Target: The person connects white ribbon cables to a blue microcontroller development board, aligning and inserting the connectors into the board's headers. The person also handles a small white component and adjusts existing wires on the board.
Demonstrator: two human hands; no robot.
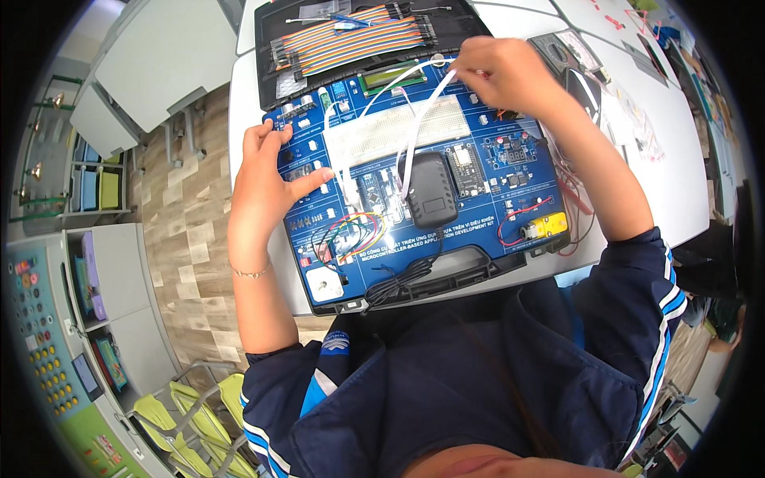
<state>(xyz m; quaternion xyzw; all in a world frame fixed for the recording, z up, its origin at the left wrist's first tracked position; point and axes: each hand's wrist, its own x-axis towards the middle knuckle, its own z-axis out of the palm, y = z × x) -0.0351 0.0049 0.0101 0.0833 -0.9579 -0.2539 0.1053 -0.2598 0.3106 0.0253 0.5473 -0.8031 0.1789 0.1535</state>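
One black case handle (446, 260) is seen nearest, w/ a black cable (398, 288) bunched beside it; a snag could be caused if the cable is caught when the blue dev board (358, 279) is shifted. At R, a yellow motor (546, 226) is mounted. Further up, coloured wires (374, 229) are looped at L & could be hooked by a passing thumb. Mid-board, a black power adapter (433, 191) is laid, w/ the white strip (422, 119) run up from beside it; if pulled hard, the adapter could be dragged or a joint strained, b/c how that lower end is fixed, if at all, can't be told. At the board's L edge, the left hand (267, 171) is held w/ thumb & fingers spread wide; nothing is seen gripped, & how firmly it's pressed can't be told. The breadboard (398, 131) is crossed by the strip, whose upper end is pinched btwn thumb & fingertips of the right hand (510, 76); w/ so small a hold, a slip seems poss. Near it, a green-edged display (394, 76) could be knocked. Furthest, rainbow jumper wires (358, 48) are piled in the black lid (267, 72)
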